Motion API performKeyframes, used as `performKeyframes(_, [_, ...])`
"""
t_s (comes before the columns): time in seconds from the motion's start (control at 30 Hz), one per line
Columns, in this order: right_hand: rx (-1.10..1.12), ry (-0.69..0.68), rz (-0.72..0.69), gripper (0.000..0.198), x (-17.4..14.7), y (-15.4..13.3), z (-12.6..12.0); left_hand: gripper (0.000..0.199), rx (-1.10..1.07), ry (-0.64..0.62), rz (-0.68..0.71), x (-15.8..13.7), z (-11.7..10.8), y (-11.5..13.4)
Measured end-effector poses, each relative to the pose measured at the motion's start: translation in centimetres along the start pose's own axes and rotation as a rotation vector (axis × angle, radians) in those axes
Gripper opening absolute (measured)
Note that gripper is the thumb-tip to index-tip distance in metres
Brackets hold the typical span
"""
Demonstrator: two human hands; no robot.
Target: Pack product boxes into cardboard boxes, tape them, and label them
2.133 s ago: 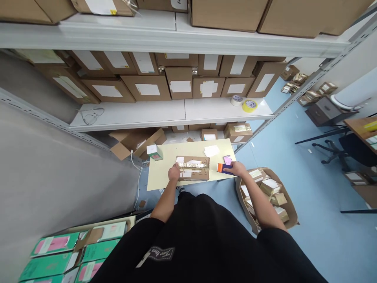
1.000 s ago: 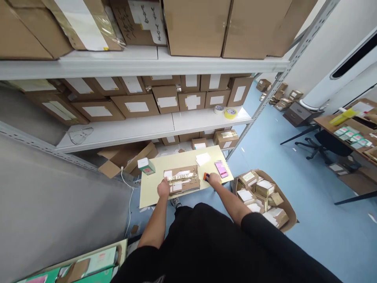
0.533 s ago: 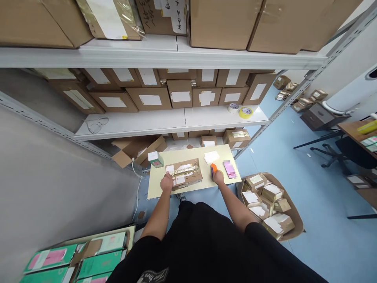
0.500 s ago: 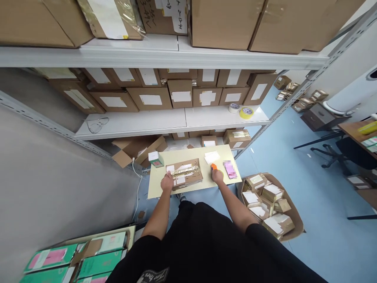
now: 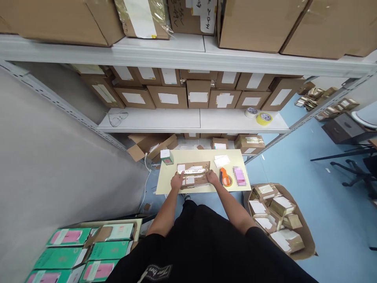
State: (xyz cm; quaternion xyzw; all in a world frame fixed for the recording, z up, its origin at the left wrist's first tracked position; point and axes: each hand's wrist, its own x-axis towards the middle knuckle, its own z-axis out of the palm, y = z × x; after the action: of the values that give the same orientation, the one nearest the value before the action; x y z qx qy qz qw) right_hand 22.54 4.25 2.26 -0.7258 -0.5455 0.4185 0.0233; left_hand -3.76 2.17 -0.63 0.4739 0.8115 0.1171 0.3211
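A flat cardboard box (image 5: 196,180) with shiny tape across its top and white labels lies on the cream table (image 5: 165,182). At its left end, my left hand (image 5: 177,181) is closed on the edge. My right hand (image 5: 212,177) grips the right end the same way. Right of the box rests an orange tape dispenser (image 5: 224,177) with a roll of yellow tape, touched by neither hand. White paper slips (image 5: 221,160) lie behind it, and a pink item (image 5: 239,176), partly blurred out, is farther right. A small white-and-green box (image 5: 167,157) stands at the back left.
Shelving with many labelled cartons (image 5: 172,97) rises behind the table, with tape rolls (image 5: 264,118) on its middle shelf. An open carton (image 5: 147,145) sits at the lower left. A large carton of packed boxes (image 5: 309,239) stands right; green boxes (image 5: 61,257) are at lower left.
My right hand has let go of the orange tape dispenser, left it on the table and moved left onto the box's right end. My left hand stays at the left end. The view has shifted.
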Motion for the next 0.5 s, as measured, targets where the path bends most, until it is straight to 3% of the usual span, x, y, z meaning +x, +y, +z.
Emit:
performKeyframes(0.23, [0.19,0.042,-0.075,0.057,-1.2,-0.3,-0.6,0.055,-0.219,-0.025,0.023,-0.8,-0.6,0.0])
performKeyframes(0.37, [0.297,0.044,-0.065,0.056,-2.4,0.4,-1.8,0.061,-0.359,-0.017,0.032,-1.5,-1.8,0.2])
performKeyframes(0.5, [0.544,0.202,-0.027,0.066,-3.3,0.5,-3.9,0.07,-0.603,0.069,0.071,-1.7,-3.8,0.6])
